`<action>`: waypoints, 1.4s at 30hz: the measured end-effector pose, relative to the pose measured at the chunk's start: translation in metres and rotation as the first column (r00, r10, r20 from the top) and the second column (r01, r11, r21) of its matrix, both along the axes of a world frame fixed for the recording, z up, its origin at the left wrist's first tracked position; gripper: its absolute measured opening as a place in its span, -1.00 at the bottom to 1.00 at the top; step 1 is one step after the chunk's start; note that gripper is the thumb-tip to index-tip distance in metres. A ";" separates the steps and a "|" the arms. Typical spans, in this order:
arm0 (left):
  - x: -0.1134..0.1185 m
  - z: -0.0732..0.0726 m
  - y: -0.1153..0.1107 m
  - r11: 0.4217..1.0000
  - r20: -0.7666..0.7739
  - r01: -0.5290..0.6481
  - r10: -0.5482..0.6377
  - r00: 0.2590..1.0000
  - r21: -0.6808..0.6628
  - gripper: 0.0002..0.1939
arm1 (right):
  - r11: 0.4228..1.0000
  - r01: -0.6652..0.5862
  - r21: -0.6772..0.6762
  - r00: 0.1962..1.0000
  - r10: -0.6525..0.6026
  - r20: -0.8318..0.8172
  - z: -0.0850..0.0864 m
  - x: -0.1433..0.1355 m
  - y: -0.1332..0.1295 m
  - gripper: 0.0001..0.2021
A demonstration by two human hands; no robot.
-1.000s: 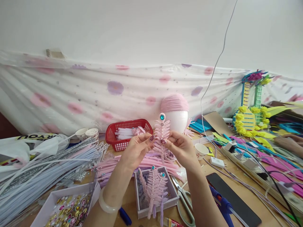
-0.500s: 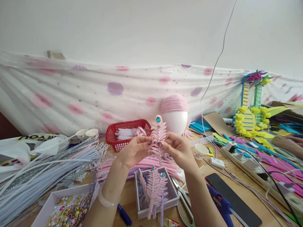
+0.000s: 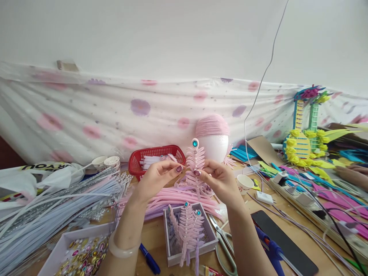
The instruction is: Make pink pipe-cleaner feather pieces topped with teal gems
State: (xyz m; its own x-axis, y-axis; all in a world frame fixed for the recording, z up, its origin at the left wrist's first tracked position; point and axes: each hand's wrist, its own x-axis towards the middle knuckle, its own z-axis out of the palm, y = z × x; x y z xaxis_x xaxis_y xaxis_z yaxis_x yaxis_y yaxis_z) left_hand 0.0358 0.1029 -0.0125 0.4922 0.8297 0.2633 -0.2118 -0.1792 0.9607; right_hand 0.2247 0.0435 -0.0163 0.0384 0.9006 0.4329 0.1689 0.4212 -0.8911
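Note:
In the middle of the head view, a pink pipe-cleaner feather stands upright, with a pearl-like row down its spine and a teal gem on top. My right hand pinches its spine, thumb in front. My left hand is closed at its left side, thumb and forefinger together at a side frond's tip; the exact contact is hard to see. Below, similar pink feathers with teal gems lean in a small white box. Behind the hands lie pink pipe cleaners.
A red basket and a white head form wrapped in pink yarn stand behind. Scissors, a blue glue gun, a black phone and a power strip lie right. A gem tray and blue marker are left.
My left hand has shifted slightly left, away from the feather's spine. The feather and my right hand have moved a little to the right.

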 end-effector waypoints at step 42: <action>0.001 0.004 -0.011 0.888 -0.191 -0.189 0.290 0.938 0.420 -0.88 | 0.994 -0.107 -0.034 0.957 0.112 0.267 0.001 0.005 0.001 -0.70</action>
